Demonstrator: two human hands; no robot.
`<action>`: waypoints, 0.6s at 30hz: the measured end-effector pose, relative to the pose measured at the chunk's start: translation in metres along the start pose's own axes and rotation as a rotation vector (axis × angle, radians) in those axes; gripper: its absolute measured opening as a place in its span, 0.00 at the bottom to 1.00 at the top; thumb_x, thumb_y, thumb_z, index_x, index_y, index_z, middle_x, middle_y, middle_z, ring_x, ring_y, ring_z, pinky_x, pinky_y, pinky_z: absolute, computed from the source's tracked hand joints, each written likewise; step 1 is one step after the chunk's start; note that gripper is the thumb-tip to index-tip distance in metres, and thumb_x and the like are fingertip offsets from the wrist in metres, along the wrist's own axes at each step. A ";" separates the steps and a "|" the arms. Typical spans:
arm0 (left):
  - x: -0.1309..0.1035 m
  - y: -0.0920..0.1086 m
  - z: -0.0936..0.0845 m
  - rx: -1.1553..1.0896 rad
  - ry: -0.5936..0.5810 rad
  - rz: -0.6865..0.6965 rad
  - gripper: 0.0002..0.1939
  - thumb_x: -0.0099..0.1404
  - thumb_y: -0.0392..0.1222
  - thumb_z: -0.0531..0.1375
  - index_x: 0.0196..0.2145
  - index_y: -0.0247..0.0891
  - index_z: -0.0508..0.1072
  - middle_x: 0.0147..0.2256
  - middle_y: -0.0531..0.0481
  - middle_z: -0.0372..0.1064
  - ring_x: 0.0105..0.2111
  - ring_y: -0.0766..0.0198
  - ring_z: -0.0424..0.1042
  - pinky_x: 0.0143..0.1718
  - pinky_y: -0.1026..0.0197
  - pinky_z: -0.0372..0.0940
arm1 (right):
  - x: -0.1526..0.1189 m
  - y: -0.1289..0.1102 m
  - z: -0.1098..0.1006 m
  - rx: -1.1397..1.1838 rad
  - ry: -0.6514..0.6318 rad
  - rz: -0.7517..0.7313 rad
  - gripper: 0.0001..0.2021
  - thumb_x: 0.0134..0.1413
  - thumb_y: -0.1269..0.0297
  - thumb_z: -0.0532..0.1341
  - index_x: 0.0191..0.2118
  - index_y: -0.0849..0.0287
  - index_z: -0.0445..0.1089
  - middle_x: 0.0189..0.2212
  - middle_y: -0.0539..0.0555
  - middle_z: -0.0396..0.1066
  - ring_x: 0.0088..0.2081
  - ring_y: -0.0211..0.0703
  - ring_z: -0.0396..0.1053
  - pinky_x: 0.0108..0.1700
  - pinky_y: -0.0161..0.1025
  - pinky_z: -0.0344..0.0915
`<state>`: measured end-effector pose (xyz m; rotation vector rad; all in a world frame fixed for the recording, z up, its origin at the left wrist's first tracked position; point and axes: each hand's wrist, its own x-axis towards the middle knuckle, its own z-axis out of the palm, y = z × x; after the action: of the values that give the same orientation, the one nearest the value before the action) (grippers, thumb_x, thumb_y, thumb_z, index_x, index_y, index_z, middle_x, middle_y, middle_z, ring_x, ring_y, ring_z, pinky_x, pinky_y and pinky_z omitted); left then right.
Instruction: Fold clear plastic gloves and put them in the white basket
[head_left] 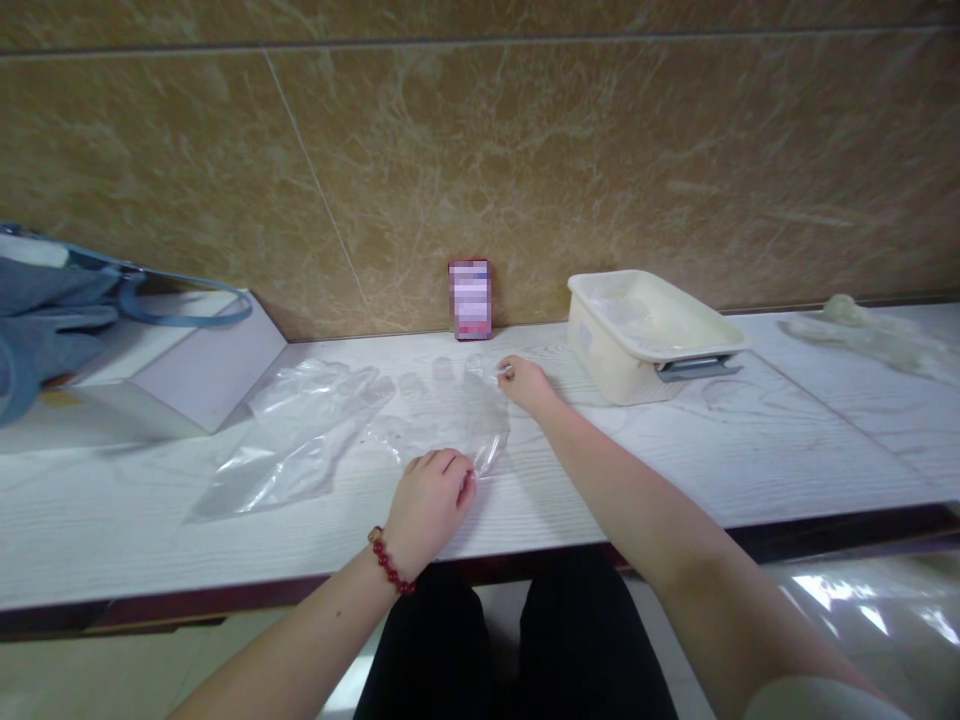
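A sheet of thin clear plastic (457, 410), which looks like a bag, lies on the white wood-grain tabletop between my hands. My left hand (433, 500), with a red bead bracelet at the wrist, is closed at its near right corner. My right hand (525, 383) pinches the far right edge, and a small whitish bit shows at the fingertips. Several faint round shapes show along the sheet's far side; I cannot make out what they are. To the left, a larger crumpled clear plastic bag (289, 440) lies flat, its upper end close to the sheet.
A cream plastic bin (600, 350) with a grey handle stands at right. Crumpled clear plastic (877, 335) lies beyond it. A phone (471, 300) leans against the brown marble wall. At left are a white box (195, 360) and a blue-grey bag (56, 310).
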<state>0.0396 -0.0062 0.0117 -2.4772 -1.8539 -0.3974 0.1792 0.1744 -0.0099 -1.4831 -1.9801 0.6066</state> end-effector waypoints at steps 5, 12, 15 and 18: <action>0.002 -0.001 0.001 0.010 -0.003 -0.026 0.09 0.59 0.38 0.49 0.35 0.38 0.67 0.35 0.47 0.67 0.36 0.59 0.64 0.39 0.56 0.59 | 0.007 0.003 -0.003 -0.040 0.023 0.074 0.06 0.44 0.69 0.56 0.32 0.59 0.67 0.22 0.51 0.69 0.24 0.37 0.65 0.27 0.31 0.58; 0.021 0.013 -0.003 0.092 0.020 0.088 0.21 0.56 0.34 0.52 0.49 0.44 0.61 0.46 0.47 0.62 0.45 0.56 0.60 0.45 0.52 0.54 | 0.013 0.011 -0.003 0.016 0.014 0.179 0.08 0.46 0.64 0.55 0.33 0.59 0.67 0.23 0.50 0.71 0.21 0.34 0.64 0.25 0.31 0.58; 0.033 0.025 0.003 0.095 0.038 0.153 0.18 0.60 0.38 0.50 0.48 0.48 0.62 0.47 0.48 0.62 0.46 0.56 0.59 0.47 0.50 0.52 | 0.015 0.012 -0.006 -0.036 0.020 0.190 0.09 0.46 0.63 0.55 0.33 0.59 0.69 0.22 0.50 0.70 0.22 0.34 0.65 0.26 0.30 0.58; 0.044 0.033 0.013 0.099 0.052 0.187 0.15 0.63 0.44 0.47 0.45 0.48 0.66 0.48 0.48 0.62 0.48 0.55 0.58 0.49 0.47 0.48 | 0.016 0.014 -0.011 -0.087 0.046 0.210 0.10 0.46 0.61 0.55 0.33 0.58 0.69 0.22 0.50 0.70 0.24 0.35 0.66 0.27 0.30 0.58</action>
<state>0.0847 0.0273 0.0134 -2.5189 -1.5655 -0.3509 0.1930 0.1941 -0.0085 -1.7572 -1.8512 0.5738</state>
